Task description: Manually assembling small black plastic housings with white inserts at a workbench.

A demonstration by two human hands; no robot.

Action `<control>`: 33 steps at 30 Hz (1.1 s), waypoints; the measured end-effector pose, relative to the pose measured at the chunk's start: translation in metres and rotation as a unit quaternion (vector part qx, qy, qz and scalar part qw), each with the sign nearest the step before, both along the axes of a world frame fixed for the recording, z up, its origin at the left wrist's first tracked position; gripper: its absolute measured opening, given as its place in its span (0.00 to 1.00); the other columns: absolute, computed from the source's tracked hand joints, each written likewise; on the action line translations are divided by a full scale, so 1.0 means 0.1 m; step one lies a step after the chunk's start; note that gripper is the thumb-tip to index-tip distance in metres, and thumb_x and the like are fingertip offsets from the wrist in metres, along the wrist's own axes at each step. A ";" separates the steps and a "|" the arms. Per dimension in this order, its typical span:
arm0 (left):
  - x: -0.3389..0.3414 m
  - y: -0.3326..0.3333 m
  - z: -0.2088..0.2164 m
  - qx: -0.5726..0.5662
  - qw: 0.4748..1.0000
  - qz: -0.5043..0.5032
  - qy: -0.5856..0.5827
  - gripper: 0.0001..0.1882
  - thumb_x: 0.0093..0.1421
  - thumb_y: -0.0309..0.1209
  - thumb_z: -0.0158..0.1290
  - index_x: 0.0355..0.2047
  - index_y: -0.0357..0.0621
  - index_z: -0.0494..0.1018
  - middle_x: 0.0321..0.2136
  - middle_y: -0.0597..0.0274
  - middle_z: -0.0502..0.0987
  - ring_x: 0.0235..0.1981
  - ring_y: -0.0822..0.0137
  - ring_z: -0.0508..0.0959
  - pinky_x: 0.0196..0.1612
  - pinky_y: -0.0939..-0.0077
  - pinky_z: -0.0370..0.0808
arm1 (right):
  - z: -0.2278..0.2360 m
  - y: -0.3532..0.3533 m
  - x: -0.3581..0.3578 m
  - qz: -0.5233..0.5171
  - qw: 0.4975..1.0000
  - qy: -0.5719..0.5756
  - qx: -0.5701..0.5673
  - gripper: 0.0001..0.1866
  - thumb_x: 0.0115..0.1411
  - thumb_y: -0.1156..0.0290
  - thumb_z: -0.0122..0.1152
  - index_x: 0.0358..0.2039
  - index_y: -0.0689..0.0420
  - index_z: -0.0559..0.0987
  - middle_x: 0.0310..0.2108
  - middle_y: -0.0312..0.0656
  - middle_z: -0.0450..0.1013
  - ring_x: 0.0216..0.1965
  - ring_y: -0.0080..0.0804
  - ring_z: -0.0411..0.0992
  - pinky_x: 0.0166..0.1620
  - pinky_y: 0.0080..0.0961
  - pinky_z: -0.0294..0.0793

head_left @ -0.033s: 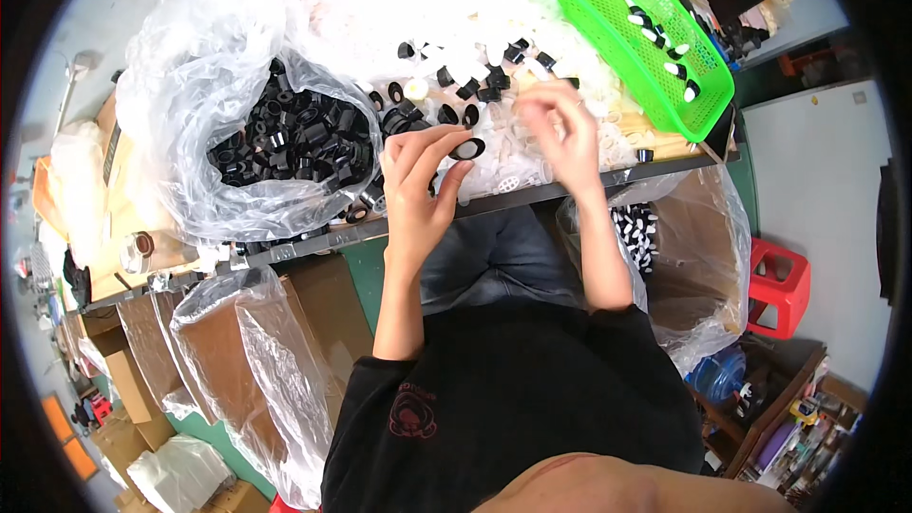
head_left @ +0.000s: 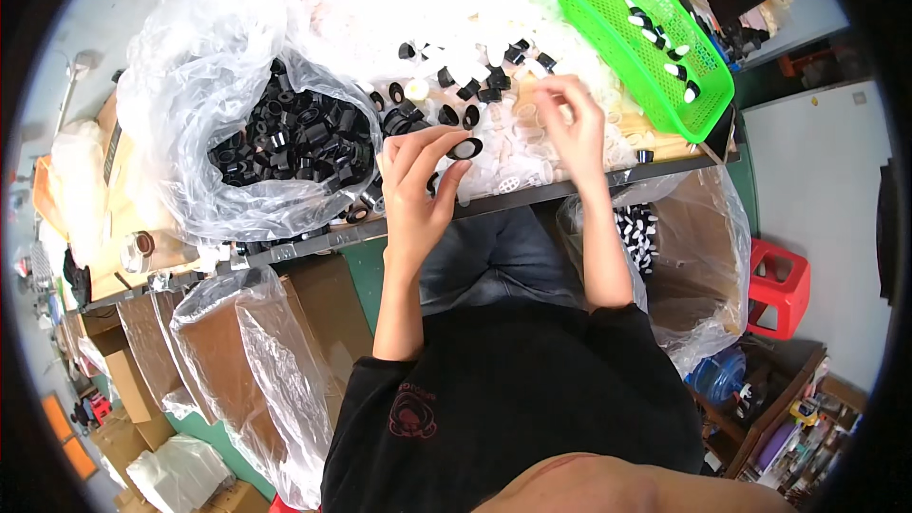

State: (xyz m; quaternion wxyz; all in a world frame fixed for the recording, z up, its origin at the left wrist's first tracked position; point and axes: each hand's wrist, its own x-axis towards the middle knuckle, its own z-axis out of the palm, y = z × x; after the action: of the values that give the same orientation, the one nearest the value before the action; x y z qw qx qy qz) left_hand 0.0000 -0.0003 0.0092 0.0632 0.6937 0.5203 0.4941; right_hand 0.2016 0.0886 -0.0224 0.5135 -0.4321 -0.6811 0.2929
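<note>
My left hand (head_left: 414,171) is closed in a pinch on a black cap (head_left: 465,148) with a whitish inside, held above the table's front edge. Its open face is turned toward me. To the right, my right hand (head_left: 577,133) is over the small clear and white plastic parts (head_left: 513,138). Its fingers are bent together toward the thumb, and blur at the tips hides what they hold. Loose black caps (head_left: 488,93) lie beyond the hands, and a clear plastic bag (head_left: 204,185) full of black caps (head_left: 299,138) stands to the left.
A green basket (head_left: 698,119) with several black-and-white pieces sits at the far right. Below the table edge (head_left: 294,249), a plastic-lined box (head_left: 698,237) holds black-and-white pieces on the right; another lined box (head_left: 223,323) stands left. A red stool (head_left: 781,287) is farther right.
My right hand has shifted slightly up and to the right, and its fingers look less blurred. My left hand holds the black cap in nearly the same spot.
</note>
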 end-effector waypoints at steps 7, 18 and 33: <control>0.03 -0.06 -0.03 -0.128 0.981 -0.002 -0.143 0.15 0.52 0.18 0.59 0.42 0.38 0.77 0.32 0.61 0.78 0.24 0.72 0.69 0.29 0.79 0.67 | -0.22 0.51 0.11 -0.031 0.973 -0.230 -0.002 0.07 0.56 0.81 0.58 0.36 0.59 0.79 0.36 0.39 0.74 0.35 0.30 0.72 0.39 0.23 0.72; 0.08 -0.03 -0.19 -0.173 0.944 -0.056 -0.274 0.16 0.56 0.18 0.57 0.46 0.39 0.76 0.32 0.58 0.79 0.33 0.72 0.82 0.34 0.82 0.75 | -0.02 0.10 -0.09 0.046 0.976 -0.178 0.115 0.10 0.48 0.80 0.64 0.34 0.60 0.78 0.43 0.41 0.74 0.43 0.40 0.73 0.43 0.32 0.75; 0.15 -0.06 -0.11 -0.119 0.937 -0.065 -0.323 0.11 0.61 0.17 0.53 0.42 0.36 0.79 0.39 0.61 0.77 0.40 0.74 0.77 0.40 0.84 0.75 | 0.30 -0.52 -0.41 0.147 0.986 0.025 -0.071 0.13 0.55 0.79 0.64 0.42 0.62 0.78 0.41 0.42 0.73 0.39 0.34 0.73 0.41 0.24 0.74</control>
State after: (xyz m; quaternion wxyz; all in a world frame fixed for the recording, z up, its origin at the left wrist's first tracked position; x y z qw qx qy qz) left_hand 0.0153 -0.0065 -0.0019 0.3417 0.5163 0.4804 0.6212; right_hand 0.1606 0.0370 0.0073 0.4494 -0.3553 -0.7017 0.4237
